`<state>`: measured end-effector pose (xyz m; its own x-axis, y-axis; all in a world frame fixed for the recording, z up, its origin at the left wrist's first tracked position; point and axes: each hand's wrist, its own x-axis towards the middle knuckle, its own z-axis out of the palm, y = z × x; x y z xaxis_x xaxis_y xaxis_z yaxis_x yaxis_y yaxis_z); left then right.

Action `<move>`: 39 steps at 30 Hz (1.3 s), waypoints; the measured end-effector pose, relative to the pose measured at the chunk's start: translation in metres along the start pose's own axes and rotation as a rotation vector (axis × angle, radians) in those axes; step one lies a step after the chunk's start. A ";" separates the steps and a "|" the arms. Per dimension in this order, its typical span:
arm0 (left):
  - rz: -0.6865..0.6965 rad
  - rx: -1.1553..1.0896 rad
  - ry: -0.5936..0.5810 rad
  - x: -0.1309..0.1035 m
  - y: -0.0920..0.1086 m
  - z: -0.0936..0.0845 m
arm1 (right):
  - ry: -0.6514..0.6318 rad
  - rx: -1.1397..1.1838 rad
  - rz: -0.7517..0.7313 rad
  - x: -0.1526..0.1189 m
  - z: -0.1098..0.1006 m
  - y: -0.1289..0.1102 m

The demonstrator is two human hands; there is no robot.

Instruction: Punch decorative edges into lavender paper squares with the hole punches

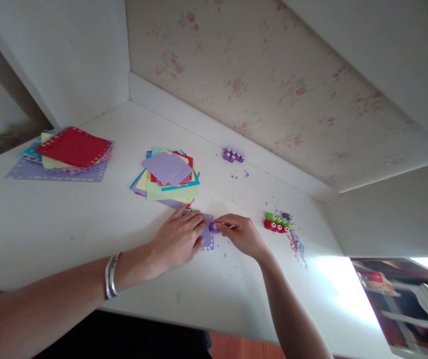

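Note:
A purple sheet of paper (pixel 208 241) with punched holes along its edge lies on the white table. My left hand (pixel 179 236) rests flat over it, fingers stretched out and pressing it down. At the sheet's right edge is a small purple craft punch (pixel 213 228), gripped between the thumb and fingers of my right hand (pixel 240 233). Part of the sheet is hidden under my left hand. Just beyond that hand sits a stack of coloured paper (pixel 167 168), a plain purple piece on top.
Punched sheets with a red one (pixel 75 146) uppermost lie at the far left. Several purple punches (pixel 233 155) stand near the wall. Green and red punches (pixel 277 225) are grouped at the right, beside scattered paper bits (pixel 297 245). A wall skirting (pixel 232 134) bounds the table's back.

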<state>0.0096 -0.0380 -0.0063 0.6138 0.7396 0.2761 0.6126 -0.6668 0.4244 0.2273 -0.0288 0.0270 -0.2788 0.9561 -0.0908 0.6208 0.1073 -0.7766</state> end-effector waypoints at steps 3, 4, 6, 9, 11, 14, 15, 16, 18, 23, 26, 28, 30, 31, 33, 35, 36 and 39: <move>0.034 -0.033 -0.020 0.001 -0.003 0.003 | 0.006 -0.005 0.004 -0.001 0.000 0.001; 0.035 -0.041 -0.021 0.001 -0.003 0.004 | 0.005 -0.009 0.004 -0.002 0.000 0.001; 0.029 -0.042 -0.011 0.002 -0.002 0.006 | -0.002 -0.019 0.007 -0.002 0.000 0.001; 0.023 -0.034 0.017 0.002 -0.002 0.008 | -0.011 -0.025 0.022 -0.002 0.000 0.001; 0.025 -0.042 0.018 0.002 -0.003 0.009 | -0.009 -0.015 0.040 -0.001 0.000 0.002; 0.023 -0.066 0.000 0.002 -0.004 0.009 | -0.011 0.011 0.075 0.000 0.001 0.002; 0.022 -0.074 -0.005 0.002 -0.004 0.009 | -0.015 0.019 0.086 0.001 0.001 0.002; 0.020 -0.080 -0.011 0.002 -0.004 0.009 | -0.018 0.026 0.097 0.001 0.001 0.002; 0.017 -0.087 -0.019 0.002 -0.004 0.009 | -0.013 0.038 0.122 0.001 0.002 0.001; 0.013 -0.094 -0.030 0.003 -0.005 0.009 | -0.014 0.123 0.196 0.003 0.005 0.005; 0.008 -0.098 -0.034 0.003 -0.005 0.009 | -0.050 0.140 0.267 0.006 0.005 0.009; 0.005 -0.100 -0.039 0.004 -0.005 0.009 | -0.084 0.112 0.303 0.010 0.003 0.011; 0.004 -0.099 -0.042 0.005 -0.005 0.009 | -0.132 0.071 0.309 0.015 0.001 0.012; 0.004 -0.097 -0.042 0.005 -0.005 0.009 | -0.156 0.051 0.306 0.017 0.001 0.011; 0.006 -0.089 -0.039 0.006 -0.004 0.007 | -0.188 0.014 0.302 0.022 -0.001 0.010; 0.012 -0.081 -0.039 0.006 -0.003 0.006 | -0.201 -0.010 0.306 0.025 -0.001 0.009; 0.017 -0.078 -0.041 0.007 -0.003 0.005 | -0.202 -0.017 0.306 0.026 -0.002 0.008; 0.036 -0.076 -0.044 0.006 -0.002 0.005 | -0.207 -0.037 0.299 0.028 -0.004 0.005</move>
<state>0.0143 -0.0320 -0.0095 0.6570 0.7095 0.2546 0.5512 -0.6826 0.4798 0.2260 -0.0003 0.0232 -0.2212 0.8716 -0.4375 0.7222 -0.1550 -0.6741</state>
